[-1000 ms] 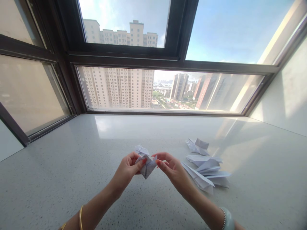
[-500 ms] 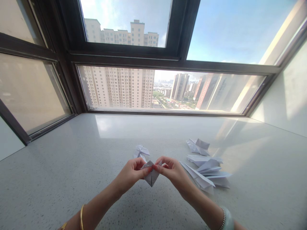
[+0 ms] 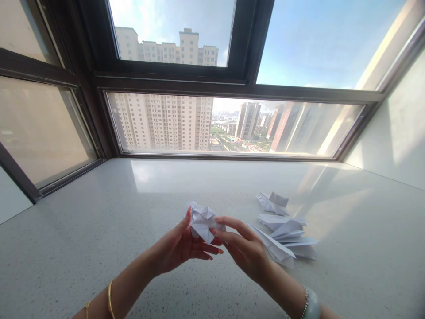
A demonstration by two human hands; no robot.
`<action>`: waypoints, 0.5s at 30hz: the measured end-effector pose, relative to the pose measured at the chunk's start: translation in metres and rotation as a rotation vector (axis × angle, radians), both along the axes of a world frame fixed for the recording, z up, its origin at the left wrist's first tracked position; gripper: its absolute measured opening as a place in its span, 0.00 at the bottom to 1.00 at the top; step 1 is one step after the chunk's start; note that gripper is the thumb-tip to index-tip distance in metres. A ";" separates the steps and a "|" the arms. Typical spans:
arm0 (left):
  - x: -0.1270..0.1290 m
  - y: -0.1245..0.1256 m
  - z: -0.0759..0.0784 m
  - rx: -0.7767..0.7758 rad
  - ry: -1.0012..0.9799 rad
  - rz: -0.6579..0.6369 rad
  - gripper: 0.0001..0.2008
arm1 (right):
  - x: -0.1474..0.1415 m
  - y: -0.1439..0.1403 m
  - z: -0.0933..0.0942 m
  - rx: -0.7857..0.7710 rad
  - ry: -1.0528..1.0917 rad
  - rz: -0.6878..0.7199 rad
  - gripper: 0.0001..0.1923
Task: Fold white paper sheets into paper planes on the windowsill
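A small white folded origami paper [image 3: 204, 225] with pointed flaps is held between my hands, above the speckled sill. My left hand [image 3: 175, 250] cradles it from below, thumb up at its left edge and fingers stretched beneath. With thumb and fingertips, my right hand [image 3: 245, 246] grips the paper's right corner. Just behind it, another folded paper [image 3: 195, 206] shows only in part. To the right of my right hand lie a long pointed paper plane [image 3: 274, 245] and more folded pieces.
The pale speckled sill [image 3: 99, 248] stretches to a dark window frame [image 3: 229, 156]. On the right lie a small paper piece [image 3: 272, 204] and several overlapping paper planes [image 3: 288, 230]. A white wall [image 3: 398, 146] bounds the right side. Tall buildings stand outside the glass.
The folded paper has turned to show a wider face with spread flaps. My left hand has rolled palm up under it, while my right hand has shifted to its right side.
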State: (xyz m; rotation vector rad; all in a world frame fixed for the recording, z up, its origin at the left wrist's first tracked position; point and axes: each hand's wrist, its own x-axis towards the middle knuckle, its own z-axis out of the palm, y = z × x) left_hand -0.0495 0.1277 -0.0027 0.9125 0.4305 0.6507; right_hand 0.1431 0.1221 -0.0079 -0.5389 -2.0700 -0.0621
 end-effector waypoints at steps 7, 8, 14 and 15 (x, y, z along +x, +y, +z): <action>-0.001 -0.001 0.005 0.204 0.166 0.062 0.21 | -0.002 0.003 -0.003 0.006 -0.080 0.034 0.15; 0.000 -0.002 0.005 0.229 0.197 0.087 0.18 | -0.002 0.004 -0.004 -0.011 -0.087 0.045 0.16; 0.000 0.000 0.005 0.225 0.260 0.196 0.17 | -0.007 0.002 -0.006 -0.252 -0.025 0.070 0.24; -0.002 0.002 0.006 0.221 0.254 0.238 0.17 | -0.008 0.002 -0.005 -0.291 0.009 0.066 0.25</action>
